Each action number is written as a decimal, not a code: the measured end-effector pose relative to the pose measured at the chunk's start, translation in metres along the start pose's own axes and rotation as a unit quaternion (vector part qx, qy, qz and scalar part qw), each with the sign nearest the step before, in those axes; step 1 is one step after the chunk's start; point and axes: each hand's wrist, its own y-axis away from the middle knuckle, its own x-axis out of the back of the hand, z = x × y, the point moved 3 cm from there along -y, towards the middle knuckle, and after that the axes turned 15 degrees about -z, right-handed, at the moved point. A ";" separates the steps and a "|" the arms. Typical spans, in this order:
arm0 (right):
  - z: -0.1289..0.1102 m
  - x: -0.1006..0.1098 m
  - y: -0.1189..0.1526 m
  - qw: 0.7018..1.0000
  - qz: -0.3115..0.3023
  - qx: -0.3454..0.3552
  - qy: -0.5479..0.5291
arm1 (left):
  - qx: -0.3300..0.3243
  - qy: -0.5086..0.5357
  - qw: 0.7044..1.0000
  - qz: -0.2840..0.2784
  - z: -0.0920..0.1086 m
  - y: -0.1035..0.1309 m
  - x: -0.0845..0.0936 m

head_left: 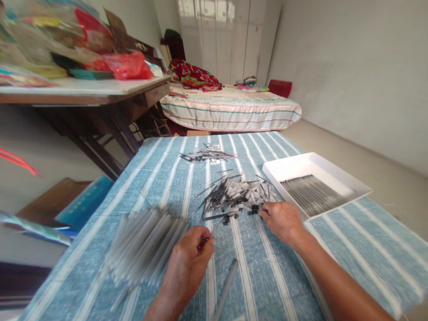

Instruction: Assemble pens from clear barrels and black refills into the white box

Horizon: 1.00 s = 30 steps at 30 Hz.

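My left hand point(192, 254) is closed in a pinch on a thin piece with a pale tip point(214, 231); most of it is hidden by the fingers. At the right edge of a pile of small parts point(234, 191), my right hand point(282, 218) has its fingertips pressed together beside small black caps point(254, 208). What they hold, if anything, is hidden. The pile mixes thin dark rods, white plugs and black caps. Left of my left hand lies a blurred stack of grey translucent tubes point(147, 240), like pen barrels. A single grey tube point(227, 285) lies between my forearms.
A white box point(351, 189) with a row of dark slim sticks point(310, 192) stands on the right. Farther back on the striped cloth point(160, 156) lies a smaller heap of thin rods point(207, 154). A cluttered side table point(133, 87) and a bed point(230, 109) stand beyond.
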 end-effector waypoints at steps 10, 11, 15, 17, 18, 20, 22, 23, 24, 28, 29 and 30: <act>-0.011 0.001 -0.019 0.997 -0.058 -0.048 0.002 | 0.018 0.172 0.984 -0.033 0.000 0.001 -0.005; -0.010 0.000 -0.019 0.997 -0.060 -0.048 -0.002 | 0.020 0.166 0.985 -0.032 0.002 0.002 -0.004; -0.007 -0.002 -0.020 0.997 -0.066 -0.050 -0.010 | 0.032 0.170 0.985 -0.021 0.003 0.003 -0.003; -0.007 -0.002 -0.019 0.996 -0.067 -0.050 -0.010 | 0.037 0.179 0.983 -0.011 0.001 0.002 -0.005; -0.007 -0.002 -0.018 0.997 -0.067 -0.049 -0.010 | 0.038 0.182 0.983 -0.006 -0.001 0.002 -0.006; -0.007 -0.003 -0.015 0.997 -0.068 -0.042 -0.011 | 0.037 0.180 0.983 -0.002 -0.004 0.001 -0.007; -0.007 -0.003 -0.012 0.997 -0.069 -0.032 -0.012 | 0.032 0.170 0.985 -0.006 -0.004 0.002 -0.007; -0.007 -0.004 -0.011 0.997 -0.068 -0.025 -0.012 | 0.029 0.166 0.986 -0.010 -0.003 0.002 -0.007; -0.006 -0.005 -0.010 0.997 -0.068 -0.019 -0.012 | 0.027 0.165 0.986 -0.013 -0.001 0.003 -0.006; -0.003 -0.010 -0.008 0.997 -0.077 0.003 -0.001 | 0.032 0.162 0.986 -0.026 0.005 0.004 -0.004; -0.002 -0.011 -0.008 0.997 -0.080 0.008 0.001 | 0.032 0.159 0.986 -0.030 0.006 0.004 -0.004; -0.002 -0.011 -0.008 0.996 -0.083 0.012 0.003 | 0.030 0.156 0.987 -0.033 0.007 0.004 -0.004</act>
